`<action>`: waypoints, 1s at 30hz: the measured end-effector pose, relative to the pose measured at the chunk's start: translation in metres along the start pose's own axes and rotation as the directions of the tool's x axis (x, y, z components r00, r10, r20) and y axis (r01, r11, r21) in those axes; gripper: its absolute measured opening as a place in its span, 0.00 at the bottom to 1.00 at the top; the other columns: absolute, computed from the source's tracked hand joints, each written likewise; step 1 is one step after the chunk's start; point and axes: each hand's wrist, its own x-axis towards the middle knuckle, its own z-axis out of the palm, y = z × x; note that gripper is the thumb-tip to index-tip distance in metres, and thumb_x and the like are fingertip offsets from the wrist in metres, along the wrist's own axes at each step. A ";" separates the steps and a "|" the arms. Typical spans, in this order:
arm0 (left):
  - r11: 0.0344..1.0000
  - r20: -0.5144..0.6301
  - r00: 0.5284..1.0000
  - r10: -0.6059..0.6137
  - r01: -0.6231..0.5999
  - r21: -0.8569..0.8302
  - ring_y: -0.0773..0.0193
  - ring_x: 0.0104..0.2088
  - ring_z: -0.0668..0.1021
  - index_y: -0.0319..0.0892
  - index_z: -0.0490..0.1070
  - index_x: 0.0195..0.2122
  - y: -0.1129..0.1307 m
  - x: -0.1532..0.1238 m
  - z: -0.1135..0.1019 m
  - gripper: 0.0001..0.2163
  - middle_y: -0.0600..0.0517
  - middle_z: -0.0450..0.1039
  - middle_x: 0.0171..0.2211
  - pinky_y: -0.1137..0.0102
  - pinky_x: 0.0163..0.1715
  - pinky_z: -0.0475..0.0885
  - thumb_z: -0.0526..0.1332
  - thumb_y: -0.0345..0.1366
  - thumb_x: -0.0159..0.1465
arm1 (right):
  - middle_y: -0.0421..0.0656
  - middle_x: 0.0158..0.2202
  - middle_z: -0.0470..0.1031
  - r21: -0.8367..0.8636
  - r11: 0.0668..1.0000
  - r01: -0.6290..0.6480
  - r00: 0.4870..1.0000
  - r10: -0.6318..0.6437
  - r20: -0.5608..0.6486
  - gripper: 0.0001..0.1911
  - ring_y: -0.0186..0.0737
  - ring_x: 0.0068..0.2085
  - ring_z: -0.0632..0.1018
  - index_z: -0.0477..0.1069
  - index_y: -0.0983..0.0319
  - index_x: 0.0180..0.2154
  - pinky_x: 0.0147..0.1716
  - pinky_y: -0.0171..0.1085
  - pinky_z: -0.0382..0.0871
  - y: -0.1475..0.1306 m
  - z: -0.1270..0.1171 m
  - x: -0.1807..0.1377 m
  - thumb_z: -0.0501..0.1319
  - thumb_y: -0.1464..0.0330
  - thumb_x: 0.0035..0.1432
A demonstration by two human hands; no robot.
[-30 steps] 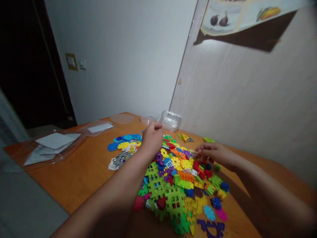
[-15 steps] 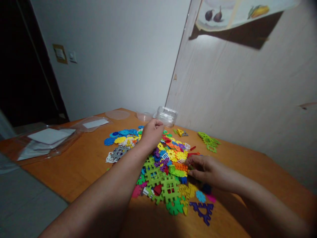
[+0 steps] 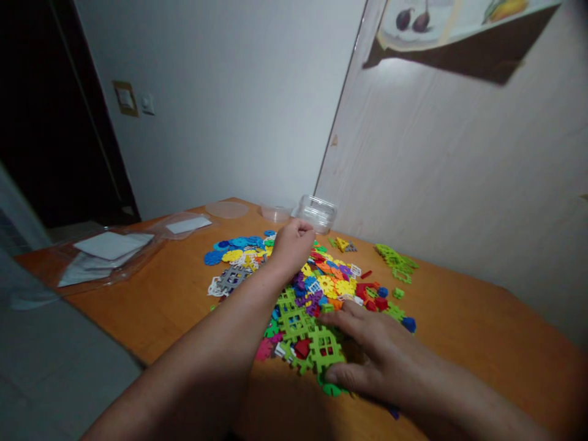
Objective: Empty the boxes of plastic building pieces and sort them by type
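Note:
My left hand [image 3: 294,244] is over the far side of a mixed pile of plastic building pieces, its fingers curled closed. Whatever it may hold is hidden. Lower right, my right hand [image 3: 370,340] reaches over the near part of the pile, thumb and fingers spread apart. Between them lies a lime-green square lattice piece [image 3: 325,349]; whether they touch it I cannot tell. Yellow flower-shaped discs [image 3: 343,288] lie above that hand. A grey lattice piece [image 3: 233,277] and blue discs [image 3: 214,258] are at the pile's left.
A clear plastic box [image 3: 316,213] stands at the back by the wall, next to a round clear tub [image 3: 274,213]. Clear packaging with white cards [image 3: 108,246] lies on the left. Green lattice pieces [image 3: 395,260] lie at the back right of the wooden table [image 3: 459,324].
My right hand has moved nearer and to the left, over the green lattice piece, and its fingers have spread. My left hand stays closed above the pile. The view has shifted slightly.

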 end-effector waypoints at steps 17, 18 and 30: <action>0.999 0.010 1.000 -0.015 0.016 -0.028 0.64 0.28 0.74 0.40 0.75 0.34 0.001 -0.002 -0.002 0.07 0.54 0.74 0.28 0.71 0.31 0.66 0.62 0.37 0.57 | 0.35 0.26 0.64 0.705 0.697 -0.130 0.988 0.147 0.038 0.18 0.30 0.26 0.64 0.66 0.60 0.32 0.24 0.32 0.55 0.021 -0.005 0.003 0.66 0.54 0.60; 1.000 0.010 1.000 -0.016 0.017 -0.026 0.64 0.28 0.73 0.40 0.75 0.34 0.002 -0.002 -0.002 0.07 0.54 0.74 0.28 0.71 0.31 0.66 0.61 0.37 0.58 | 0.35 0.25 0.64 0.766 0.630 -0.127 0.982 0.187 0.009 0.19 0.30 0.25 0.64 0.66 0.60 0.32 0.24 0.31 0.56 0.030 -0.011 0.005 0.67 0.53 0.60; 1.000 0.025 0.999 -0.024 0.024 0.007 0.63 0.30 0.75 0.40 0.75 0.34 0.003 -0.004 -0.004 0.07 0.54 0.74 0.28 0.71 0.30 0.65 0.60 0.37 0.58 | 0.39 0.22 0.72 0.964 0.265 -0.027 0.411 0.882 -0.231 0.10 0.30 0.22 0.75 0.66 0.61 0.28 0.22 0.25 0.74 0.209 -0.034 0.016 0.62 0.80 0.52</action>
